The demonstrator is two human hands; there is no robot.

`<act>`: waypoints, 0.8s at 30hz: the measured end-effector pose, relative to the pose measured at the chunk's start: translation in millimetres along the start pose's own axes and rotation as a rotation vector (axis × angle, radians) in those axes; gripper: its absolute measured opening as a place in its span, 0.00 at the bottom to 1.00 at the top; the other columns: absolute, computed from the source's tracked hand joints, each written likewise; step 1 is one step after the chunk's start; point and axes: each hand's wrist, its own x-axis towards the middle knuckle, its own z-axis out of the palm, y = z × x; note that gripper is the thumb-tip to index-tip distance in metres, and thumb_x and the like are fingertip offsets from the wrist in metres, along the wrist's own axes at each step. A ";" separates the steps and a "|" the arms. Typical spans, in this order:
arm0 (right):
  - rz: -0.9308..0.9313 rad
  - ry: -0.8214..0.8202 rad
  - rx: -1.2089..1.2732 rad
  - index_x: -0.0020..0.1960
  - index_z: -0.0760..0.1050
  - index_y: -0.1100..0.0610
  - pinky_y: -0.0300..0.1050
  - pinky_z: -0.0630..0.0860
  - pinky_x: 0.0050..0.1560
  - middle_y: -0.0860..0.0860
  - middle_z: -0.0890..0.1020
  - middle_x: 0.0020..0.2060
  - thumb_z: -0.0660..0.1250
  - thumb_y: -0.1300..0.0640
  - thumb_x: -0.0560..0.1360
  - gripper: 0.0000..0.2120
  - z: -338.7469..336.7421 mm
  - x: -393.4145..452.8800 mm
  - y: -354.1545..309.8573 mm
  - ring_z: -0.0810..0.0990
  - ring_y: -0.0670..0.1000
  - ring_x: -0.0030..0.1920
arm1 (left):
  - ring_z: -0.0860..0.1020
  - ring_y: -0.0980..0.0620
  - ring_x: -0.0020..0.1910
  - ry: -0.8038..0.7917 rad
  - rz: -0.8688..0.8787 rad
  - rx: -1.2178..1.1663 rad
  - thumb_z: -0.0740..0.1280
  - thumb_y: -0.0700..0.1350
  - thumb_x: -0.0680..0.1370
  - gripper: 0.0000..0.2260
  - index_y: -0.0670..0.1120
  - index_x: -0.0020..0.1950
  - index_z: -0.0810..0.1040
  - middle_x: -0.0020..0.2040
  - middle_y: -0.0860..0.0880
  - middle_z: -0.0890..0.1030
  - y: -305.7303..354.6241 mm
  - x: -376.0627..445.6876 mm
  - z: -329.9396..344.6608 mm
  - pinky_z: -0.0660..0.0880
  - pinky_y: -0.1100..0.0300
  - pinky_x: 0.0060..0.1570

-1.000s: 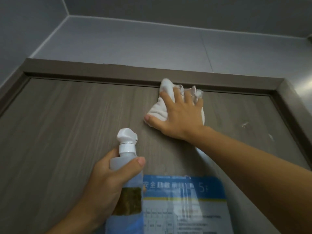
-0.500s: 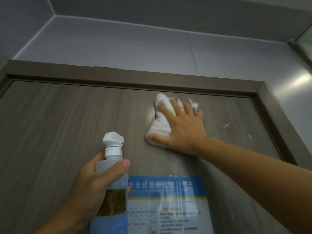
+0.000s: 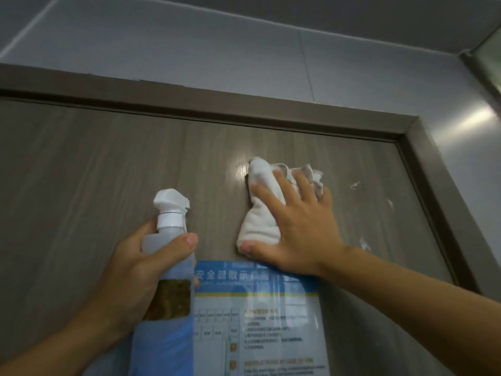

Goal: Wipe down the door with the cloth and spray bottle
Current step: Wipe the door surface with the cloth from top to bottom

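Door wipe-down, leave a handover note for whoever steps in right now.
Left hand grips the spray bottle, held up near the door, nozzle toward it.
Right hand presses the white cloth flat on the upper door, just above the blue notice.
Done: a wet sheen shows left of the cloth.
Left: white specks to the right near the frame, probably next; the lower door is out of view.

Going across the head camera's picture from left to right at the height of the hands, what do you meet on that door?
Left hand → spray bottle it holds → white cloth → right hand pressing the cloth to the door → white smears → door frame.
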 end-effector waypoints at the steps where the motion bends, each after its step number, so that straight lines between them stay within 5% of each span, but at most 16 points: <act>1: -0.026 -0.015 -0.013 0.81 0.48 0.35 0.75 0.53 0.75 0.51 0.52 0.84 0.46 0.13 0.67 0.49 1.4 -7.0 0.7 0.49 0.65 0.82 | 0.81 0.37 0.32 0.000 0.000 0.001 0.84 0.61 0.54 0.32 0.43 0.49 0.81 0.38 0.35 0.80 0.3 -0.1 0.0 0.79 0.45 0.38; 6: -0.093 -0.012 -0.053 0.82 0.48 0.36 0.73 0.55 0.75 0.51 0.52 0.84 0.47 0.14 0.67 0.49 -3.4 14.9 15.5 0.51 0.64 0.81 | 0.81 0.36 0.33 -0.012 -0.033 -0.018 0.85 0.64 0.51 0.38 0.42 0.50 0.81 0.38 0.35 0.80 2.3 -0.1 -0.3 0.79 0.44 0.39; 13: 0.315 0.091 0.085 0.79 0.52 0.38 0.77 0.49 0.75 0.56 0.56 0.82 0.47 0.14 0.68 0.46 -9.7 101.2 22.5 0.53 0.68 0.80 | 0.82 0.36 0.33 0.000 -0.025 0.030 0.85 0.63 0.49 0.36 0.43 0.48 0.82 0.39 0.34 0.81 4.6 -2.2 2.3 0.81 0.47 0.33; 16: 0.391 0.143 0.085 0.79 0.55 0.42 0.78 0.47 0.74 0.57 0.57 0.81 0.45 0.15 0.69 0.47 -5.2 112.6 11.1 0.54 0.69 0.80 | 0.81 0.37 0.32 0.009 -0.003 0.044 0.81 0.57 0.57 0.27 0.42 0.47 0.81 0.39 0.34 0.80 4.2 -0.3 4.8 0.81 0.43 0.36; 24: 0.177 0.124 0.059 0.78 0.60 0.40 0.79 0.49 0.74 0.54 0.57 0.82 0.40 0.17 0.71 0.44 -8.3 113.1 11.4 0.55 0.66 0.81 | 0.80 0.38 0.32 0.025 -0.014 0.029 0.79 0.56 0.59 0.25 0.42 0.48 0.80 0.37 0.35 0.79 4.8 1.7 12.7 0.81 0.47 0.34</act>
